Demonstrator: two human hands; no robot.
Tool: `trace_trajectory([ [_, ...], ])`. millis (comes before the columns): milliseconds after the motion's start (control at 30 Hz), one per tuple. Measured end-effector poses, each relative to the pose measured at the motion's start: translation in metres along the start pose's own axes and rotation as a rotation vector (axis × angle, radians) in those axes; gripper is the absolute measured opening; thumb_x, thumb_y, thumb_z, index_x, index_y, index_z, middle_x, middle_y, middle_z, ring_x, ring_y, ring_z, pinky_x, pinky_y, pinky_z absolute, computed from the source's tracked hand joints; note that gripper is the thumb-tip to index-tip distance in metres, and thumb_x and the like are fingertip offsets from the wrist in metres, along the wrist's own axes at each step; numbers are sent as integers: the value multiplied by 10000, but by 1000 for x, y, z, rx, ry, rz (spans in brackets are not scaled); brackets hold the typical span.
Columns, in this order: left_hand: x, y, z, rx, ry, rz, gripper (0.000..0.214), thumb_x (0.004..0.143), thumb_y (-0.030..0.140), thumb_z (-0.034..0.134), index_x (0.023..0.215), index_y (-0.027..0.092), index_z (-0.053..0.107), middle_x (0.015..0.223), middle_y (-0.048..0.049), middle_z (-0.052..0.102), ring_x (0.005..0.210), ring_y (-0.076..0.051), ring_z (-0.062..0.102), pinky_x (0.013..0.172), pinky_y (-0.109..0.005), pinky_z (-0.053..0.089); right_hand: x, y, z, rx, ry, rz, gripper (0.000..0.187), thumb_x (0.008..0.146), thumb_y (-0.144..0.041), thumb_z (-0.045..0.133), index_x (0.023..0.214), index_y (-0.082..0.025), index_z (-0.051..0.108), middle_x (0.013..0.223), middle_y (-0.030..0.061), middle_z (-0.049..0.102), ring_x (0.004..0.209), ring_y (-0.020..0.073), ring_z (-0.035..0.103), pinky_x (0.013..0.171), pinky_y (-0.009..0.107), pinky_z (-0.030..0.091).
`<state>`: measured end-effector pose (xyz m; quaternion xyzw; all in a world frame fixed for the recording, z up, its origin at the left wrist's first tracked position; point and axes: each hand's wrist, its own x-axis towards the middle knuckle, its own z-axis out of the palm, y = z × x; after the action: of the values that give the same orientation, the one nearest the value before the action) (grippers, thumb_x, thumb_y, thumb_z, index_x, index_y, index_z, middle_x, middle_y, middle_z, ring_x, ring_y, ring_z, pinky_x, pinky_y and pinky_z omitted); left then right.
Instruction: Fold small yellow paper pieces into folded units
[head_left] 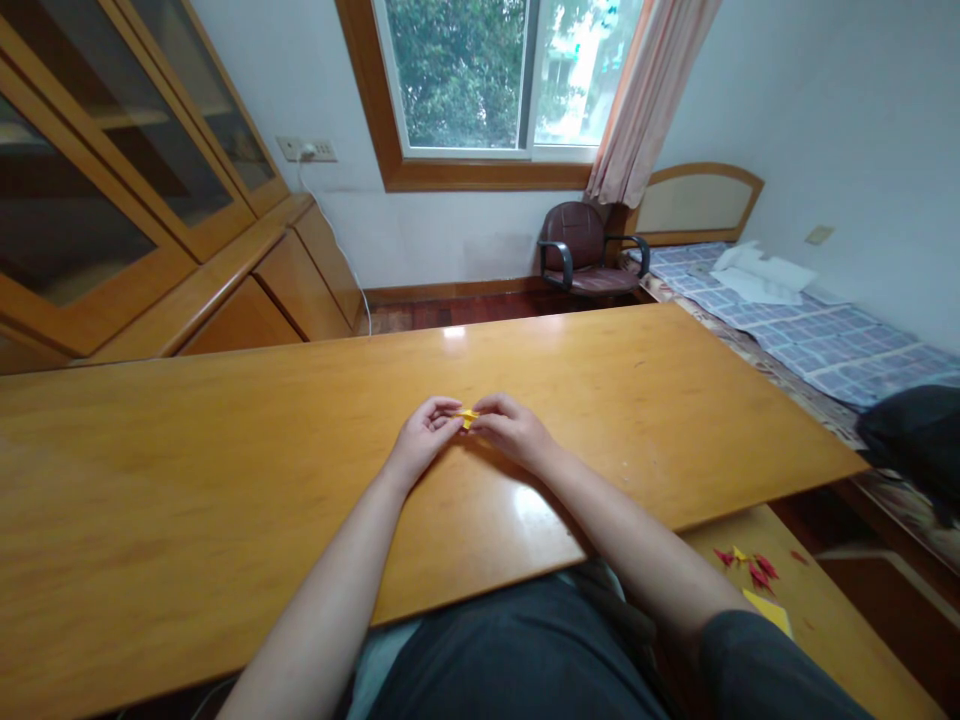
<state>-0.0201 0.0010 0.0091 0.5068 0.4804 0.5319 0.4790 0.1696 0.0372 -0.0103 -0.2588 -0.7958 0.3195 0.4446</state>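
A small folded piece of yellow paper (469,416) sits between my two hands, just above the wooden table (225,450). My left hand (424,438) pinches its left end with curled fingers. My right hand (512,430) pinches its right end, fingers closed together. Most of the paper is hidden by my fingertips.
A lower wooden surface at the right holds several small red and yellow folded paper pieces (750,570) and a yellow sheet (766,610). Beyond the table stand a dark red chair (581,250), a bed (810,330) and wooden cabinets (150,200). A dark bag (911,435) lies on the bed.
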Motion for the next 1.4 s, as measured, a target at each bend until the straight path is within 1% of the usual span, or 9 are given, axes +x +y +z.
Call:
trace_trajectory([
  [67, 1, -3, 0, 25, 23, 19, 355, 677, 368, 770, 929, 164, 624, 861, -30, 685, 800, -164, 670, 770, -295, 553, 1, -2, -3, -23, -10, -27, 118, 861, -295, 646, 953, -230, 681, 986, 56, 649, 886, 176, 629, 800, 332, 556],
  [200, 0, -9, -1, 131, 31, 77, 277, 723, 341, 729, 919, 164, 647, 890, -46, 694, 825, -172, 670, 796, -311, 551, 5, -8, -10, -155, -17, -168, 78, 888, -260, 618, 942, -222, 658, 992, 85, 632, 926, 176, 620, 833, 312, 537],
  [400, -4, -7, 2, 399, -12, 259, 186, 795, 285, 666, 955, 192, 673, 934, -52, 691, 878, -183, 657, 842, -323, 536, 7, -14, -8, -207, 24, -165, 89, 898, -210, 573, 978, -202, 610, 946, 76, 620, 888, 166, 609, 793, 291, 530],
  [633, -3, -13, 16, 230, 62, 238, 314, 775, 282, 697, 1070, 205, 621, 987, -50, 662, 926, -175, 655, 884, -332, 533, 10, -19, -9, -176, 116, -156, 52, 886, -185, 578, 880, -201, 627, 863, 54, 632, 837, 157, 616, 761, 284, 533],
  [833, -2, -9, 19, 78, 126, 193, 324, 736, 295, 733, 1020, 190, 618, 946, -43, 660, 896, -168, 655, 864, -323, 532, 10, -20, -10, -160, 172, -178, 45, 878, -181, 597, 876, -204, 636, 858, 52, 649, 841, 155, 632, 755, 285, 540],
  [1033, -4, -7, 18, 90, 154, 194, 272, 766, 329, 710, 982, 184, 631, 947, -45, 668, 899, -170, 648, 848, -313, 528, 9, -20, -10, -133, 221, -170, 40, 873, -181, 605, 881, -211, 630, 884, 52, 652, 862, 158, 637, 780, 307, 545],
  [1167, -6, -2, 21, 86, 108, 163, 244, 799, 350, 678, 967, 180, 630, 932, -43, 681, 858, -168, 670, 827, -315, 542, 7, -20, -9, -129, 187, -138, 29, 873, -203, 611, 880, -223, 631, 908, 60, 655, 885, 168, 638, 794, 323, 548],
  [1300, -8, 2, 21, 124, 131, 169, 234, 803, 371, 672, 926, 177, 630, 877, -34, 687, 798, -168, 676, 788, -311, 547, 6, -19, -9, -120, 165, -119, 27, 870, -209, 614, 877, -223, 635, 929, 64, 651, 902, 176, 632, 806, 334, 542],
  [1400, -8, 0, 19, 140, 150, 190, 227, 803, 360, 678, 934, 180, 634, 892, -33, 682, 823, -165, 669, 790, -298, 539, 7, -18, -9, -114, 168, -130, 30, 870, -202, 611, 885, -217, 632, 915, 62, 641, 896, 172, 625, 803, 325, 538],
])
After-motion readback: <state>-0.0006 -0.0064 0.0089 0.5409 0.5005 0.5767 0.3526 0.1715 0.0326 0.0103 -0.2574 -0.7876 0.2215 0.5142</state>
